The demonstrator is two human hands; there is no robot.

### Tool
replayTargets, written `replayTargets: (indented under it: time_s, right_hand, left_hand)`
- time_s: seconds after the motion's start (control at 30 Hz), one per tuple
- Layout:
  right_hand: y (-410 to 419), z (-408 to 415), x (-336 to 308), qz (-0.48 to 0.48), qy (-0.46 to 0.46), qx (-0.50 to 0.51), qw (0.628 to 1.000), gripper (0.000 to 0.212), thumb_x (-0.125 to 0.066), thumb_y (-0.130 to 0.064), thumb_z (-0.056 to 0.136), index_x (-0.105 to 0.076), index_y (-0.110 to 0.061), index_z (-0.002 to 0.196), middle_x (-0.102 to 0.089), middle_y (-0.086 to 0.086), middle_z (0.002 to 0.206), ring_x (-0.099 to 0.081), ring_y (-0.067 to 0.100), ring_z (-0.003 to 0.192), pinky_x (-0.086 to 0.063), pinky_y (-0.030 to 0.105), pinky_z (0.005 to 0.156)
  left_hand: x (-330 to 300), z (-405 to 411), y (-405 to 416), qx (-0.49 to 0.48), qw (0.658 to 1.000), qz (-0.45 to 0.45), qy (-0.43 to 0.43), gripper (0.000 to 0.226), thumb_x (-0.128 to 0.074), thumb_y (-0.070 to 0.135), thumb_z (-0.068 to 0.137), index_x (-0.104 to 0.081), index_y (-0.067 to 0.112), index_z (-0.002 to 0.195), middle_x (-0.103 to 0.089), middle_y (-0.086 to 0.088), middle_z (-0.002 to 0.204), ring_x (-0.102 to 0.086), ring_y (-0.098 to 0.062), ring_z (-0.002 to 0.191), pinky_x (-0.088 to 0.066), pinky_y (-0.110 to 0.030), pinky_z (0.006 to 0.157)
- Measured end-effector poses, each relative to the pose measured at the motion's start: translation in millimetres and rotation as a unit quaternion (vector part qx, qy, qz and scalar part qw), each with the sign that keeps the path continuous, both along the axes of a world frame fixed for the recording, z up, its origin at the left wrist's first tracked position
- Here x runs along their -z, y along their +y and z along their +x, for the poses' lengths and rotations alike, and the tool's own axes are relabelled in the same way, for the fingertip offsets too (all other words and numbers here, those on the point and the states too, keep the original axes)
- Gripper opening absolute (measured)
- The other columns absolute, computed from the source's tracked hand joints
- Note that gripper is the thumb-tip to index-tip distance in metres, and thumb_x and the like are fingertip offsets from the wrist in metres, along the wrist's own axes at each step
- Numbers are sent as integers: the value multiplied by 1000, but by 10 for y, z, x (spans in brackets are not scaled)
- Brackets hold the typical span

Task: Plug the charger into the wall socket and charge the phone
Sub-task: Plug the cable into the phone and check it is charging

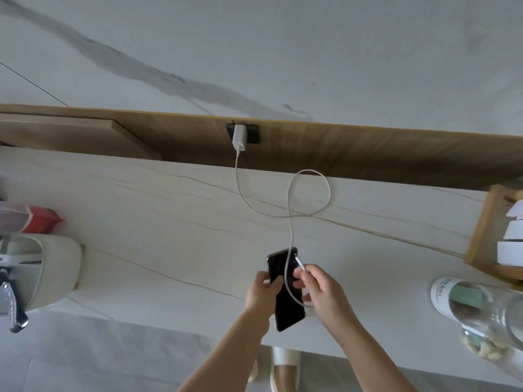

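A white charger sits plugged into the dark wall socket on the wooden back panel. Its white cable hangs down, loops over the counter and runs across the phone. My left hand grips the black phone by its left edge, screen up, above the counter's front edge. My right hand pinches the cable's connector end, whose tip points at the phone's far right corner. The tip is close to the phone; whether it touches is unclear.
A pale marble counter spans the view. At the left are a cream container, a red item and dark keys. At the right stand a wooden tray with white cups and a glass jar.
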State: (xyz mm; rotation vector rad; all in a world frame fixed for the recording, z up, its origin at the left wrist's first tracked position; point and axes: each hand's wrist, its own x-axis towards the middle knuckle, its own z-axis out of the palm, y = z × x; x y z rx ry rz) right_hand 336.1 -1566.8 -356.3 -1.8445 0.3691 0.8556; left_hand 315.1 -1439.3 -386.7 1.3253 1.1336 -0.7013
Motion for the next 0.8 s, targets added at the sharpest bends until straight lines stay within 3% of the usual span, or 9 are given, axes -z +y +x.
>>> replayTargets:
  time_s: [0.13, 0.23, 0.33, 0.43, 0.57, 0.63, 0.7, 0.8]
  right_hand:
    - [130, 172, -472, 32, -53, 17, 998, 19, -49, -24, 94, -65, -28, 84, -63, -11, 66, -52, -2, 53, -41, 3, 54]
    - [255, 274, -921, 58, -73, 42, 995, 23, -53, -32, 92, -69, -25, 77, -57, -14, 52, -44, 1, 47, -37, 8, 50]
    - [399, 339, -1473, 83, -106, 39, 990, 22, -56, -38, 88, -71, -25, 79, -59, -11, 54, -45, 2, 48, -39, 14, 49]
    - [531, 345, -2076, 105, -136, 23, 985, 14, -60, -32, 87, -70, -28, 78, -71, -6, 67, -57, 5, 52, -47, 15, 50]
    - [682, 181, -2843, 137, -143, -19, 980, 6, -61, -23, 88, -66, -22, 85, -74, -1, 73, -59, 11, 48, -45, 19, 44]
    - [746, 58, -3156, 145, -153, -35, 977, 8, -61, -24, 88, -67, -26, 85, -73, -1, 71, -52, 7, 46, -42, 16, 45]
    - [820, -37, -3475, 149, -156, -28, 976, 10, -61, -31, 85, -71, -30, 86, -70, -3, 66, -48, 3, 47, -42, 15, 47]
    - [936, -146, -3965, 167, -164, 3, 972, 25, -54, -45, 76, -75, -34, 84, -61, -7, 57, -45, 1, 46, -39, 13, 49]
  left_hand:
    - [-408, 134, 286, -39, 998, 2, -44, 10, -53, 22, 93, -56, 16, 99, -67, -13, 91, -67, -25, 79, -59, -34, 64]
    - [-791, 269, 533, -50, 995, 33, -78, 8, -54, 26, 92, -58, 20, 95, -66, -10, 86, -66, -23, 76, -57, -37, 67]
    - [-1253, 366, 796, -79, 989, 59, -108, 11, -54, 30, 91, -59, 21, 95, -66, -5, 81, -65, -19, 71, -53, -31, 60]
    - [-1793, 435, 1054, -142, 980, 39, -134, 17, -54, 30, 92, -57, 17, 103, -68, -8, 90, -68, -20, 78, -54, -29, 55]
    - [-2630, 517, 1289, -237, 955, -29, -174, 26, -56, 30, 89, -58, 12, 109, -68, -16, 96, -68, -33, 87, -57, -42, 69]
    - [-3064, 544, 1351, -288, 939, -92, -166, 29, -59, 34, 85, -61, 13, 105, -72, -19, 89, -70, -37, 80, -58, -48, 70]
    - [-3504, 555, 1406, -323, 912, -184, -173, 34, -59, 38, 84, -63, 10, 103, -75, -18, 80, -72, -35, 71, -57, -45, 68]
    - [-4063, 537, 1475, -323, 867, -302, -228, 44, -46, 41, 91, -62, 6, 113, -72, -22, 101, -70, -36, 83, -53, -47, 79]
